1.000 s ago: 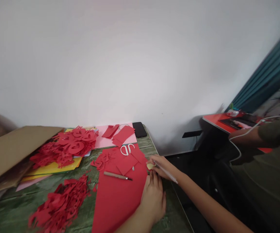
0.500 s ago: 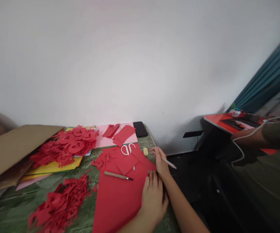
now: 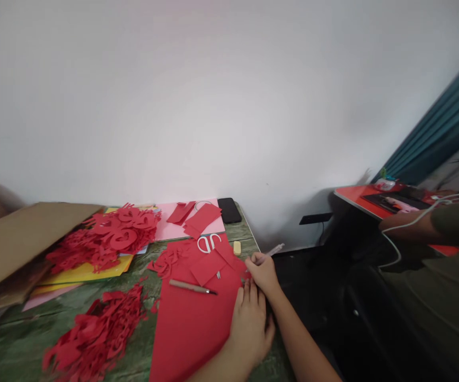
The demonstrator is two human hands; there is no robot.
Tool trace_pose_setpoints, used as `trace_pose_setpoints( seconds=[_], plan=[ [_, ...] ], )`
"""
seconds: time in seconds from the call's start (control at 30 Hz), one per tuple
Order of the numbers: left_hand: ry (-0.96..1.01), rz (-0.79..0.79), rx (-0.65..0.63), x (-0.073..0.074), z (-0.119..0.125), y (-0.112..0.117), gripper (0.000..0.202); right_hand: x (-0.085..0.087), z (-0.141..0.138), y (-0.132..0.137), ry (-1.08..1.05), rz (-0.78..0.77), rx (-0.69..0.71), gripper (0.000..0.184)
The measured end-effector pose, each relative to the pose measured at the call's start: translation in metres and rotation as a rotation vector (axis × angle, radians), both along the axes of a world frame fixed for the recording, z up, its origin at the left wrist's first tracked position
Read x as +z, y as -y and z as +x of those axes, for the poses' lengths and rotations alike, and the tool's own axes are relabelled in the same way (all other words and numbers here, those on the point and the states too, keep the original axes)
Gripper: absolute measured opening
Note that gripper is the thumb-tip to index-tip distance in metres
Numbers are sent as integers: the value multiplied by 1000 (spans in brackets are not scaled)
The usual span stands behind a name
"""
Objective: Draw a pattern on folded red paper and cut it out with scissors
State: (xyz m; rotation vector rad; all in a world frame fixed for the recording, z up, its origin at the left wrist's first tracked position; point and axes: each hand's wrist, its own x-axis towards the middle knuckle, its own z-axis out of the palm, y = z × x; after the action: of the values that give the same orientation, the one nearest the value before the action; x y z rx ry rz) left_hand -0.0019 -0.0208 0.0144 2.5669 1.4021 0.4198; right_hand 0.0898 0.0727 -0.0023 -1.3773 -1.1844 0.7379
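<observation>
My right hand grips a white pencil at the right corner of a large red paper sheet, its far end tilted up and away. My left hand lies flat on the sheet's right edge, pressing it down. A yellow eraser sits on the table just beyond my right hand. A craft knife with a wooden handle lies on the sheet, and white-handled scissors rest near its far end. A smaller red piece lies on the sheet too.
Piles of cut red paper lie on the green marbled table, left of the sheet. Cardboard, yellow paper and pink paper lie behind them, with a black phone. At right, a person's arm reaches over a red-topped desk.
My right hand has moved left onto the sheet's corner, and the pencil now tilts up instead of pointing right. The eraser stays on the table. My left hand has barely moved.
</observation>
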Motion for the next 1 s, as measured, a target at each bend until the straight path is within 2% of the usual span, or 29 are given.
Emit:
trace_pose_setpoints(
  seconds=[0.2,0.47,1.0],
  plan=[
    [-12,21,3,-3,0,0,51,-3,1,-1,5,-7,30,29],
    [-14,-21,6,3,0,0,50,-6,1,-2,28,-13,34,31],
    [-3,-38,8,2,1,0,50,-7,4,-4,54,-2,50,26]
  ],
)
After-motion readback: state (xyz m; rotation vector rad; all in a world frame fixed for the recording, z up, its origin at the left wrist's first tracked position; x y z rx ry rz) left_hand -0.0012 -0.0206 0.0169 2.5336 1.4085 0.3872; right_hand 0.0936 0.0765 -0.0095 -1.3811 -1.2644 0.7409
